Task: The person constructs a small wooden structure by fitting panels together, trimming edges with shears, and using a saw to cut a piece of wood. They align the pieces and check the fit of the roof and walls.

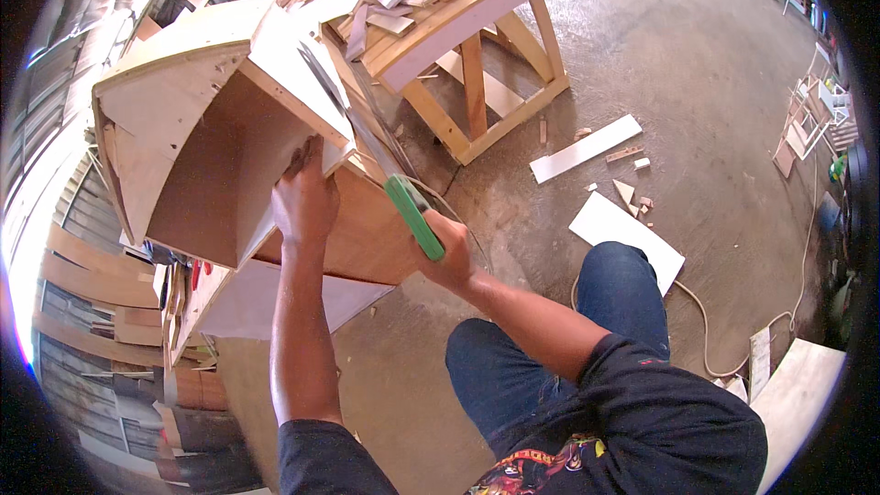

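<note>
A handsaw with a green handle is gripped in my right hand, its fingers wrapped round the handle. The grey blade runs up and to the left along the edge of a plywood box; whether its teeth touch the wood, I cannot tell. My left hand is closed over the near edge of the box's open hollow, its fingertips partly hidden. This box has a curved side panel and tilts on a larger plywood piece beneath it.
Beyond the box stands a wooden workbench piled with offcuts. White boards and small wood scraps lie on the concrete floor to the right. A cable snakes past my knee. Wood sheets lean along the left wall.
</note>
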The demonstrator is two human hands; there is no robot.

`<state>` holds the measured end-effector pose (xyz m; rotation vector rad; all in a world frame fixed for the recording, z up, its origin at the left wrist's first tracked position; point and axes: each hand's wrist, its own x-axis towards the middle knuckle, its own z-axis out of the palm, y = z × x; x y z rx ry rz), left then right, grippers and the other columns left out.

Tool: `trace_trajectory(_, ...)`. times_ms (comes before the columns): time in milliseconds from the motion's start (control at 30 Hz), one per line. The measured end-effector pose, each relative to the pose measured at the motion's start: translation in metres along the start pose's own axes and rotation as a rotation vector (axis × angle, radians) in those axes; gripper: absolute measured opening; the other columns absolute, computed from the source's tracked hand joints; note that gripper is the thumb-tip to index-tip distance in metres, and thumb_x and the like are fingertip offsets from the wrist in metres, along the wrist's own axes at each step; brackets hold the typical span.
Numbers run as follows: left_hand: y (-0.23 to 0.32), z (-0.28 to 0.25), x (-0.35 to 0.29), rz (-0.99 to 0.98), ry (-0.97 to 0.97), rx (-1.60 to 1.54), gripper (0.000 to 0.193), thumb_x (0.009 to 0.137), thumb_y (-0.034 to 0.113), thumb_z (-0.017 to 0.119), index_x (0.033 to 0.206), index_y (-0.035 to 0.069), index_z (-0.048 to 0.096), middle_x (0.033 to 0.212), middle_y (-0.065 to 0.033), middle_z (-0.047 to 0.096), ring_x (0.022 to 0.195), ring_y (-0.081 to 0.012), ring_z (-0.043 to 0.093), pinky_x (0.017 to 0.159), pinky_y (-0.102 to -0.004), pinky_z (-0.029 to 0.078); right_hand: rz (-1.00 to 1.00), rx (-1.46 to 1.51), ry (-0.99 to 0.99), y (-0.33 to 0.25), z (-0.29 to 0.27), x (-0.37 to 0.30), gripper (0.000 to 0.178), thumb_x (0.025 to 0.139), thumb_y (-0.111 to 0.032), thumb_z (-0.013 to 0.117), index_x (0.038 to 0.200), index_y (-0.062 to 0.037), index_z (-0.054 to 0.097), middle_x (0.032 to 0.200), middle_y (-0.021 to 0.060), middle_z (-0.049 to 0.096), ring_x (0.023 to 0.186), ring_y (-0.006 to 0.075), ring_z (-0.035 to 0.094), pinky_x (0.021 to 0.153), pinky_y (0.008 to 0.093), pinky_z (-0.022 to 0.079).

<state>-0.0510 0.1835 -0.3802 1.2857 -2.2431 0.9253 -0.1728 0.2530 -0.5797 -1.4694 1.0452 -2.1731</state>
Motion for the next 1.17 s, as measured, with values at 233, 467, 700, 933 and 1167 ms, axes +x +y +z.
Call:
trace_trajectory(233,-0.003,-0.001,0.004,-0.02,-0.104,-0.019,0.052,0.081,0.015,0.078,0.129,0.005,0.061,0.124,-0.0184,0.069,0.108,-0.0354,0.069,0.09,-0.0457,0.058,-0.001,-0.032,0.1,-0.023,-0.001,0.01,0.015,0.08,-0.001,0.067,0.081,-0.0036,0.053,0.067,0.0179,0.052,0.057,0.0365,0.057,0.054,0.0403,0.046)
trace_trajectory(467,0.02,-0.036,0.003,-0.18,-0.352,-0.069,0.055,0.081,0.019,0.079,0.13,0.005,0.059,0.126,-0.021,0.067,0.115,-0.0378,0.066,0.096,-0.0464,0.056,-0.022,-0.044,-0.003,-0.037,-0.032,-0.019,0.016,0.08,-0.002,0.069,0.083,-0.0027,0.053,0.07,0.0184,0.055,0.062,0.0388,0.061,0.055,0.0429,0.047)
trace_trajectory(700,-0.003,-0.027,0.005,-0.138,-0.403,-0.324,0.065,0.084,0.032,0.077,0.138,0.002,0.055,0.142,-0.028,0.054,0.13,-0.0469,0.053,0.112,-0.0529,0.041,0.014,0.019,0.005,-0.04,-0.023,-0.023,0.017,0.077,-0.003,0.068,0.082,-0.0034,0.051,0.073,0.0192,0.054,0.067,0.0426,0.061,0.057,0.0455,0.048)
trace_trajectory(933,-0.047,-0.03,0.015,0.103,-0.427,-0.397,0.092,0.088,0.07,0.06,0.141,-0.005,0.052,0.143,-0.03,0.053,0.134,-0.0448,0.051,0.111,-0.0501,0.041,0.026,0.038,-0.005,-0.037,-0.019,-0.013,0.017,0.079,-0.003,0.066,0.079,-0.0042,0.049,0.068,0.0174,0.051,0.06,0.0407,0.06,0.053,0.0447,0.047)
trace_trajectory(1167,-0.072,-0.011,0.069,-0.338,-0.49,-0.638,0.091,0.091,0.078,0.044,0.139,0.002,0.058,0.136,-0.0281,0.06,0.136,-0.0391,0.052,0.113,-0.0453,0.04,0.058,0.039,-0.024,-0.035,-0.019,-0.01,0.016,0.08,-0.001,0.067,0.079,-0.0055,0.051,0.065,0.0168,0.052,0.06,0.0387,0.062,0.052,0.0434,0.047)
